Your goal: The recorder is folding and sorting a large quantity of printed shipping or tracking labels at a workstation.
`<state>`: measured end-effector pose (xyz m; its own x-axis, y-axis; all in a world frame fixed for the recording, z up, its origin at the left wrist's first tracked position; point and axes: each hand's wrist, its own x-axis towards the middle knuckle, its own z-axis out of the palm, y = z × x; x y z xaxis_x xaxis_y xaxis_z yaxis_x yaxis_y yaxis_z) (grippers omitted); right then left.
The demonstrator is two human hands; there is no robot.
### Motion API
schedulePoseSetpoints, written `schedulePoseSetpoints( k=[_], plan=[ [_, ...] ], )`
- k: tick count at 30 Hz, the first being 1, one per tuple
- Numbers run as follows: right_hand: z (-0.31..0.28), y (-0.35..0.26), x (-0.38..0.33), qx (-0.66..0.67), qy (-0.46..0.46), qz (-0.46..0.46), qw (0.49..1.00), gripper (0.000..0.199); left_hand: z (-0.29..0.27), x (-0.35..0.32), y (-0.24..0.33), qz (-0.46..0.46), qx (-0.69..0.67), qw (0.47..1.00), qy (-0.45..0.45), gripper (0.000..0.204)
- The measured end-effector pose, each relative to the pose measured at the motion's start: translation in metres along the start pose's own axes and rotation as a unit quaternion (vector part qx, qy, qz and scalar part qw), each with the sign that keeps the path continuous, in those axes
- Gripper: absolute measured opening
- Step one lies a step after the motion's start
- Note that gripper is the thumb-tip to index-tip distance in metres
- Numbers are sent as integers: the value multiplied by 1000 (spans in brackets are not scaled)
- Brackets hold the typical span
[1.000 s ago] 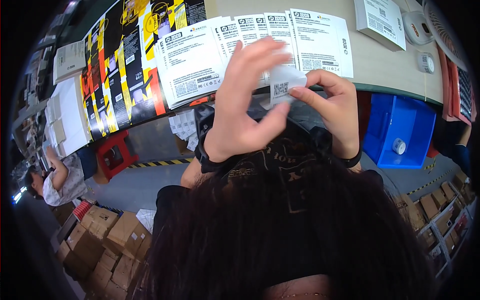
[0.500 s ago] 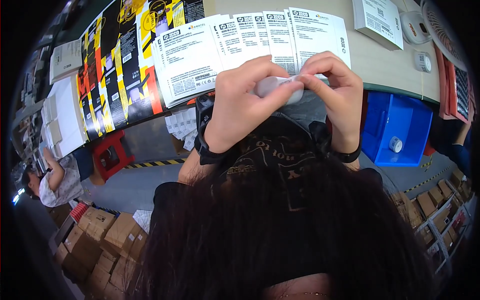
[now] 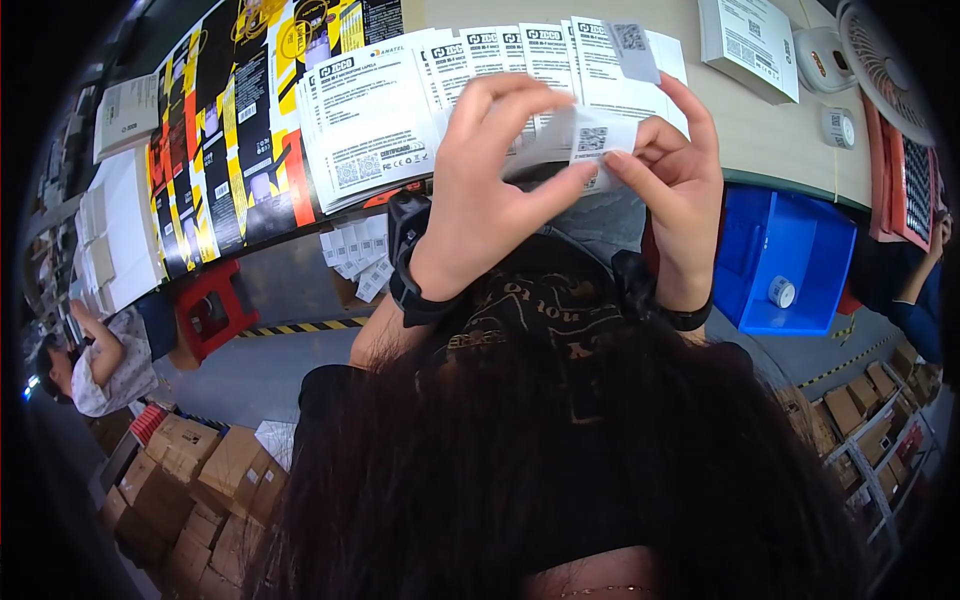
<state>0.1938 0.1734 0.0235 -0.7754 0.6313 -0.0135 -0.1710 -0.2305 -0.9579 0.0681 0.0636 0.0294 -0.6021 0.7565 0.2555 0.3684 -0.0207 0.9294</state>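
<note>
My left hand [image 3: 490, 190] is curled round a white strip of labels [image 3: 602, 135], printed with square codes, its thumb on the strip's lower edge. Whether the strip is still wound into a roll behind the fingers is hard to see. My right hand [image 3: 682, 195] pinches the strip's right end with the thumb and curled fingers. A single loose label [image 3: 634, 50], greyish with a square code, sticks to its raised index fingertip. Behind the hands, white printed leaflets [image 3: 370, 120] lie fanned in an overlapping row on the table [image 3: 790, 160].
Black-and-yellow printed sheets [image 3: 235, 140] cover the table's left. At the right are a leaflet stack [image 3: 745, 45], a label roll [image 3: 838, 128] and a fan [image 3: 880, 60]. A blue bin [image 3: 775, 225] holds another roll. Red stool [image 3: 212, 305], cartons [image 3: 230, 460] and two people are around.
A label now hangs from my right index fingertip, which has lifted away. The label strip between my hands has come into view, and my left fingers have spread wider.
</note>
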Motion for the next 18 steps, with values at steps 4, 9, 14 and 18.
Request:
schedulePoseSetpoints(
  k=[4,9,14,18],
  plan=[
    [1,4,-4,-45,-13,-54,997,61,4,7,8,151,182,971,45,16],
    [0,4,-5,-75,32,-83,993,61,8,4,-5,-15,-83,993,-82,8],
    [-13,2,-3,-113,48,-122,985,60,17,2,-6,-24,-74,994,-80,6],
    [-24,-5,-1,-87,79,-105,987,59,20,3,-4,-38,-32,989,-141,9]
  ],
)
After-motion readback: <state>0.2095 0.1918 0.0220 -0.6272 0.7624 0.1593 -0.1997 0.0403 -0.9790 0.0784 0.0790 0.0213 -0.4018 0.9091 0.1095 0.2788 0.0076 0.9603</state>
